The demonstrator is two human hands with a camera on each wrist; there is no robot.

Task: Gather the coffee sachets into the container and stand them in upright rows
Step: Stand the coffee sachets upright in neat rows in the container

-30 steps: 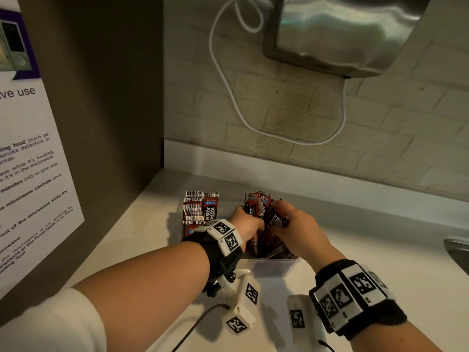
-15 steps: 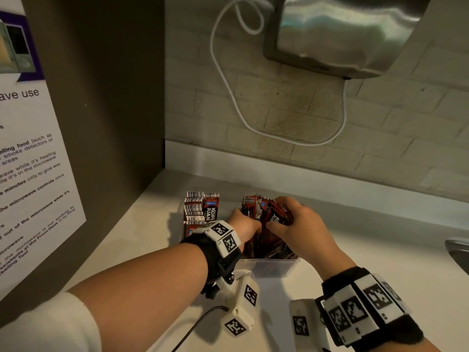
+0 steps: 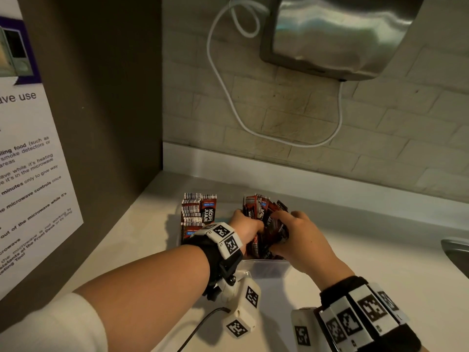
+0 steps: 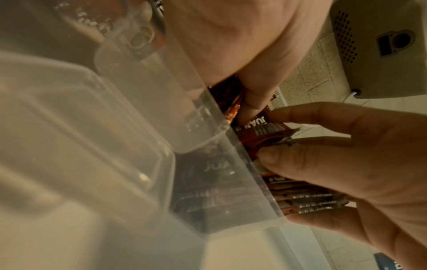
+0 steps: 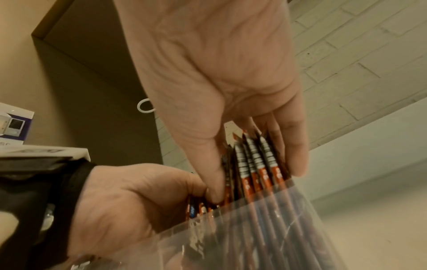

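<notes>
A clear plastic container [image 3: 264, 269] sits on the white counter [image 3: 380, 270]. In its left half, red-and-black coffee sachets [image 3: 198, 214] stand in a tidy upright row. In its right half is a looser bunch of sachets [image 3: 264, 217], held from both sides. My left hand [image 3: 250, 228] curls round the bunch's left side. My right hand [image 3: 279, 224] pinches several sachets [image 5: 256, 164] between thumb and fingers, pushed down behind the container wall [image 5: 265, 237]. In the left wrist view the right hand's fingers [image 4: 323, 160] grip the sachet tops [image 4: 265, 126]. Left fingertips are hidden.
A brown cabinet side with a microwave notice [image 3: 30, 179] stands close on the left. A metal wall unit [image 3: 340, 34] with a white cable [image 3: 225, 97] hangs over the brick wall behind. A sink edge [image 3: 456, 250] shows far right.
My right hand carried a sachet leftward to the bunch and now sits lower, gripping the sachets inside the container. My left hand has stayed on the bunch.
</notes>
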